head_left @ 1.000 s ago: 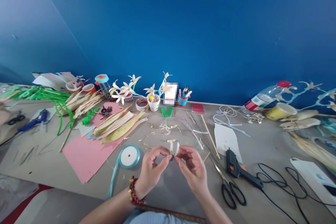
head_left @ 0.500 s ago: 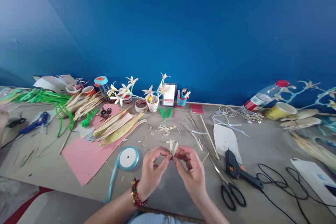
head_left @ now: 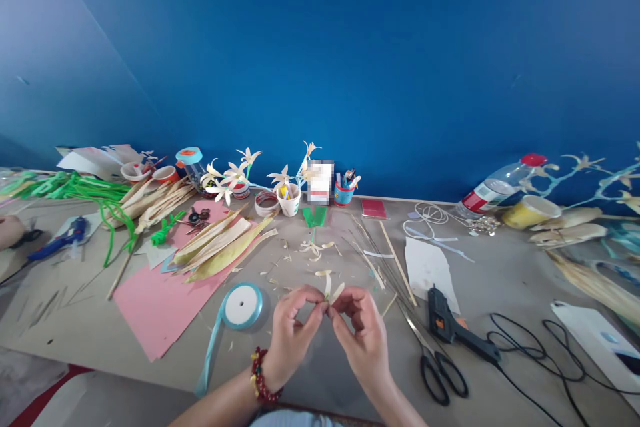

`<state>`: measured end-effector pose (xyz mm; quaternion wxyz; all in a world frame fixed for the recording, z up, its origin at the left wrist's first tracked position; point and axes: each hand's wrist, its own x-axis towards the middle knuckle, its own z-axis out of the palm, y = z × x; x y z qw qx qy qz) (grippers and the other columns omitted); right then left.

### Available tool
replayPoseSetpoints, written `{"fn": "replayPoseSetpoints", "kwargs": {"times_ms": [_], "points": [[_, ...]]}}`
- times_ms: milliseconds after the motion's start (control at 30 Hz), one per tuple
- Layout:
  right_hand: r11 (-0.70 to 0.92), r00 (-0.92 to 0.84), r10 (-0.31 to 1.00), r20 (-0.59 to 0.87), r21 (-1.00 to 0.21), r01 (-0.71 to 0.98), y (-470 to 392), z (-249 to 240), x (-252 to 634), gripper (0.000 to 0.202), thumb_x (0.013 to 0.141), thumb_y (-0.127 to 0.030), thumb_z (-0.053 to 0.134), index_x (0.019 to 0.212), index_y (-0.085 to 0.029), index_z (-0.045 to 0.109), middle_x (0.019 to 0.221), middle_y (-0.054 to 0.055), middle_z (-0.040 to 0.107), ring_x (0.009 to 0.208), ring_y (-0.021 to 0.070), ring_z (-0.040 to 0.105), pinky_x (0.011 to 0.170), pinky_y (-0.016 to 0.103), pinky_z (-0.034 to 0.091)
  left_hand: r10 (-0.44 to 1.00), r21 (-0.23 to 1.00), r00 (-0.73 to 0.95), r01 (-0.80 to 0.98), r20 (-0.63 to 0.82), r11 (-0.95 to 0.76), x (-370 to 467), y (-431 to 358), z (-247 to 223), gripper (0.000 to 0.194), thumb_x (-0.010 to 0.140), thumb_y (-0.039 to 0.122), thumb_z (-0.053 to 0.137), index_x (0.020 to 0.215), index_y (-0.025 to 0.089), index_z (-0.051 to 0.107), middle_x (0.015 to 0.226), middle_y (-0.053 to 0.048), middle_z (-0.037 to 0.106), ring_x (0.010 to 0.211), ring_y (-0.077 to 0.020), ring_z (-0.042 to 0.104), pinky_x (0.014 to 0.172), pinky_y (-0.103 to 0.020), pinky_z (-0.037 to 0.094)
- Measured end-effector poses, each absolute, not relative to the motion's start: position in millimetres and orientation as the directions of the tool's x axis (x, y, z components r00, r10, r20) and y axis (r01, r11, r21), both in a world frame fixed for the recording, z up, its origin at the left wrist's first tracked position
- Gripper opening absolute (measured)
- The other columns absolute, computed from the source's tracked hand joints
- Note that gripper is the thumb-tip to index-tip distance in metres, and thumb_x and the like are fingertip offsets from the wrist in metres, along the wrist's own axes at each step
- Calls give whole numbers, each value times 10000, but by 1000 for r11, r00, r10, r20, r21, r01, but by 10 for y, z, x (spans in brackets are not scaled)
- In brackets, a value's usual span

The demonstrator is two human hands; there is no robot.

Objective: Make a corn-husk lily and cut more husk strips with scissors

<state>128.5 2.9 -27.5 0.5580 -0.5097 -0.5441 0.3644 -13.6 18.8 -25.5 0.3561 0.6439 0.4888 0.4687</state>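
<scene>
Between the fingertips of both hands, at the middle front of the table, is a small flower [head_left: 328,285] with pale, narrow petals standing up. My left hand [head_left: 297,327] pinches its base, a red bead bracelet on the wrist. My right hand [head_left: 361,328] pinches it from the other side, fingers curled. The flower's base is hidden by the fingertips. Just beyond lies a loose pale flower [head_left: 315,250] among petal scraps, joined to a green piece [head_left: 314,217]. Left of my hands rests a roll of light blue ribbon [head_left: 243,305], its tail hanging toward the front edge.
On the right lie black-handled scissors [head_left: 440,373], a black glue gun [head_left: 457,330] with its cord, and thin wires. Dried husks [head_left: 225,247] sit on pink paper [head_left: 150,307] to the left. Finished-looking flowers [head_left: 236,175] stand at the back. Another person's hand [head_left: 11,232] shows at far left.
The petals between my fingers have spread and tilted slightly, the right one leaning further right. The other person's hand at far left has come further into view.
</scene>
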Motion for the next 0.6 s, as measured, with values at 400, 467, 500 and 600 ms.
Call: {"fn": "replayPoseSetpoints", "kwargs": {"times_ms": [400, 467, 500, 600], "points": [[-28, -26, 999, -21, -951, -309, 47, -255, 1420, 152, 862, -347, 720, 832, -211, 660, 720, -6, 627, 645, 126, 579, 637, 227, 479, 951, 942, 184, 184, 247, -280, -106, 196, -164, 165, 893, 186, 602, 729, 176, 613, 698, -7, 666, 682, -139, 605, 677, -221, 451], [-43, -26, 999, -36, -945, -325, 55, -283, 1432, 152, 854, -340, 729, 815, -208, 665, 720, -10, 620, 636, 120, 570, 632, 223, 471, 953, 944, 185, 184, 241, -274, -103, 197, -165, 173, 895, 196, 603, 724, 173, 609, 693, -7, 659, 675, -136, 600, 671, -220, 446], [-47, -29, 999, -40, -944, -327, 55, -292, 1437, 150, 851, -337, 732, 817, -207, 667, 729, -10, 621, 638, 120, 570, 634, 223, 470, 954, 945, 185, 185, 235, -268, -102, 197, -169, 176, 897, 203, 602, 723, 172, 608, 692, -7, 656, 671, -136, 597, 666, -220, 444], [-59, -29, 998, -52, -943, -328, 54, -295, 1451, 161, 846, -341, 732, 807, -203, 660, 744, -5, 623, 639, 126, 569, 632, 232, 473, 957, 945, 184, 198, 226, -261, -101, 196, -181, 176, 897, 208, 601, 725, 170, 608, 695, -9, 649, 669, -136, 592, 664, -222, 439]]}}
